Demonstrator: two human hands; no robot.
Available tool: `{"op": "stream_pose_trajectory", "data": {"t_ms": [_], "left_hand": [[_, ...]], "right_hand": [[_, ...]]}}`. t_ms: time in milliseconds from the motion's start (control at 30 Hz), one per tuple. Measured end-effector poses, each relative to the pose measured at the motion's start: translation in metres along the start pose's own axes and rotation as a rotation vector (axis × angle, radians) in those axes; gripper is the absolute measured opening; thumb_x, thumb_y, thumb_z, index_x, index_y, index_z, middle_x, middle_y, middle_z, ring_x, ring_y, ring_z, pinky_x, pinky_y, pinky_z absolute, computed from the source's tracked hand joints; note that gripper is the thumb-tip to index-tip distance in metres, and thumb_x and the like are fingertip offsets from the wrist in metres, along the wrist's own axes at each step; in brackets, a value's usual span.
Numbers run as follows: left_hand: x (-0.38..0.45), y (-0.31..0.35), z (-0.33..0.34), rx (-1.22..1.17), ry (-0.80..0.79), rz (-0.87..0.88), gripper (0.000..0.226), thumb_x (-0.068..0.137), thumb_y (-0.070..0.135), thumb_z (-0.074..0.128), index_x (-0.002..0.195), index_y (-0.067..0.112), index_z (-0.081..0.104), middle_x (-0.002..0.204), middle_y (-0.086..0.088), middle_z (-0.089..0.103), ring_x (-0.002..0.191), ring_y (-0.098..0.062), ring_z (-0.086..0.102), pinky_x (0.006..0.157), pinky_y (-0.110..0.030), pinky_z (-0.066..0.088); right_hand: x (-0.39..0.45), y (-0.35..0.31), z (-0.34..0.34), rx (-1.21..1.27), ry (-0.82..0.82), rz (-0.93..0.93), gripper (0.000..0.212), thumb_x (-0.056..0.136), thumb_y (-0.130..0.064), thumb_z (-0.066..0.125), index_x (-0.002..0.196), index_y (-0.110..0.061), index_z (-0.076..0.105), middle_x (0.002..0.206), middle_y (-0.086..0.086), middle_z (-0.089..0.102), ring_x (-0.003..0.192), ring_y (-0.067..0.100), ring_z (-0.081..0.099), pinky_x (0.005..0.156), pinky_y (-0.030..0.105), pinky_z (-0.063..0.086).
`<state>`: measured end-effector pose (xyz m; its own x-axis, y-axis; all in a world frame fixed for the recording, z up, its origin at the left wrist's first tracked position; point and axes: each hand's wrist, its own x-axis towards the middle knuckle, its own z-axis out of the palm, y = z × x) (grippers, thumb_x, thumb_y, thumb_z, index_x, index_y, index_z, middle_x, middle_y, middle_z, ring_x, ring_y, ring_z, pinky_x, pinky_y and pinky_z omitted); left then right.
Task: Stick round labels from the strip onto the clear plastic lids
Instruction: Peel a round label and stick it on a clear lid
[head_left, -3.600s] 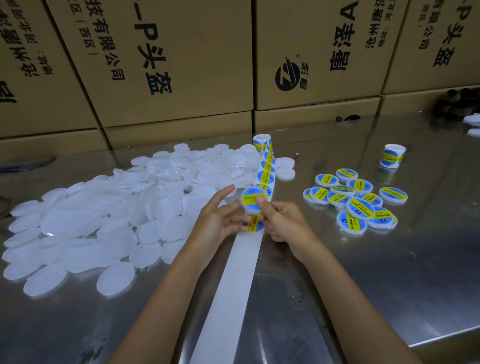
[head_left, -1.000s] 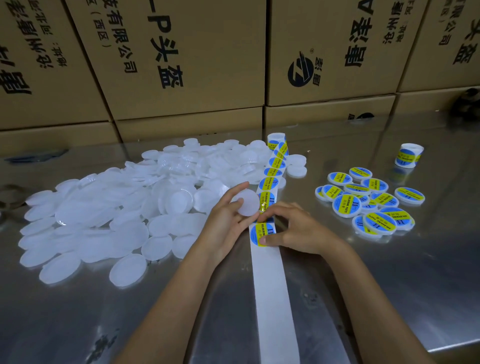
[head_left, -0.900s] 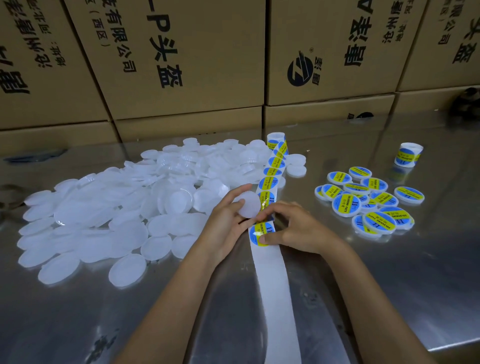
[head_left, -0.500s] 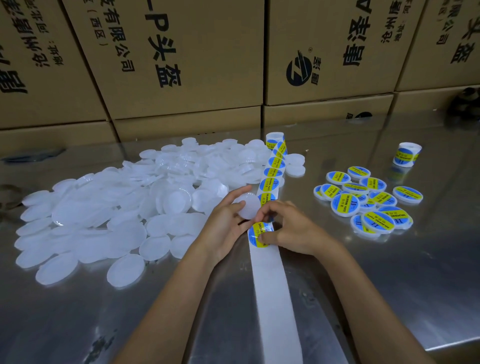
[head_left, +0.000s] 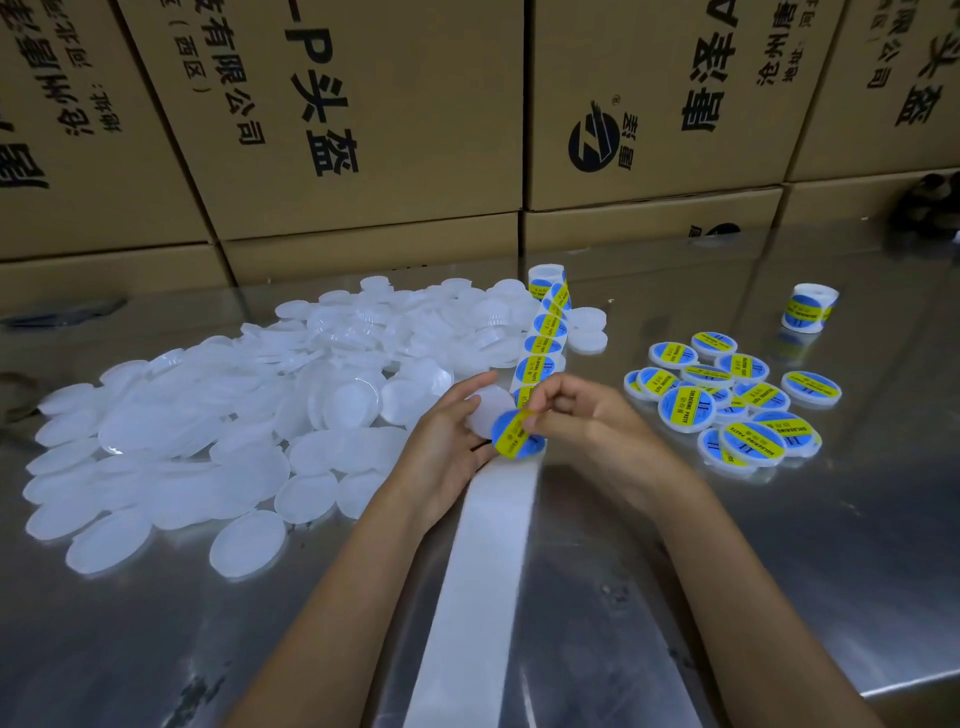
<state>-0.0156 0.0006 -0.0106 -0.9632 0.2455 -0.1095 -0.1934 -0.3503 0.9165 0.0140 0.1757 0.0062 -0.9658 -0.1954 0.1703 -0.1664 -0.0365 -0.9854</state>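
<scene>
My left hand (head_left: 447, 441) holds one clear plastic lid (head_left: 491, 408) up off the table. My right hand (head_left: 587, 421) pinches a round blue and yellow label (head_left: 514, 436) by its edge, and the label overlaps the lower right of that lid. The label strip (head_left: 543, 332) runs from a roll (head_left: 545, 278) at the back toward my hands. Its bare white backing (head_left: 483, 571) trails toward me. A big heap of unlabelled lids (head_left: 234, 415) lies on the left. Several labelled lids (head_left: 727, 400) lie on the right.
A second label roll (head_left: 808, 307) stands at the back right. The steel table (head_left: 779, 571) is shiny, with its front edge at the lower right. Stacked cardboard boxes (head_left: 363, 130) wall off the far side. Two loose lids (head_left: 587, 330) lie beside the strip.
My right hand has peeled the label off the strip and lifted it up against the lid in my left hand. Half a second ago the label lay partly on the backing.
</scene>
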Motion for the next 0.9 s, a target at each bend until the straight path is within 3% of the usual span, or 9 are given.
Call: {"op": "stream_pose_trajectory", "data": {"t_ms": [67,133,300,500,900], "left_hand": [[-0.001,0.0,-0.002,-0.084,-0.014,-0.023,0.036,0.107,0.015,0.039,0.139,0.012,0.055,0.138,-0.023,0.059,0.122,-0.039,0.061,0.103,-0.047,0.051],[-0.002,0.001,-0.005,-0.153,-0.037,-0.045,0.037,0.105,0.018,0.044,0.139,0.012,0.056,0.139,-0.019,0.059,0.126,-0.038,0.06,0.108,-0.049,0.046],[-0.007,0.004,-0.001,-0.291,-0.153,-0.056,0.042,0.099,0.016,0.051,0.14,0.012,0.053,0.135,-0.018,0.063,0.123,-0.036,0.062,0.104,-0.047,0.051],[-0.009,0.004,0.007,-0.314,-0.203,-0.054,0.045,0.098,0.015,0.05,0.142,0.009,0.051,0.135,-0.015,0.064,0.124,-0.032,0.062,0.102,-0.044,0.053],[-0.011,0.004,0.011,-0.298,-0.215,-0.056,0.041,0.1,0.015,0.048,0.14,0.009,0.054,0.135,-0.013,0.065,0.123,-0.028,0.064,0.106,-0.043,0.048]], "right_hand": [[0.0,-0.003,-0.001,0.171,0.031,-0.008,0.02,0.083,0.005,0.068,0.086,-0.013,0.06,0.088,0.01,0.068,0.081,0.021,0.065,0.077,0.027,0.053],[0.002,-0.004,0.0,0.308,0.072,-0.01,0.024,0.082,0.008,0.067,0.088,-0.012,0.057,0.091,0.014,0.065,0.081,0.022,0.066,0.073,0.027,0.055],[0.005,0.0,0.011,0.248,0.207,0.002,0.029,0.083,0.008,0.068,0.1,-0.013,0.059,0.092,0.01,0.064,0.083,0.024,0.066,0.077,0.04,0.055],[0.004,-0.001,0.021,0.093,0.276,-0.04,0.028,0.082,0.008,0.069,0.095,-0.015,0.065,0.076,-0.013,0.069,0.075,0.005,0.067,0.065,0.021,0.055],[0.005,0.001,0.028,-0.045,0.334,-0.091,0.028,0.083,0.008,0.067,0.093,-0.018,0.061,0.091,-0.001,0.065,0.076,0.01,0.063,0.063,0.026,0.054]]}}
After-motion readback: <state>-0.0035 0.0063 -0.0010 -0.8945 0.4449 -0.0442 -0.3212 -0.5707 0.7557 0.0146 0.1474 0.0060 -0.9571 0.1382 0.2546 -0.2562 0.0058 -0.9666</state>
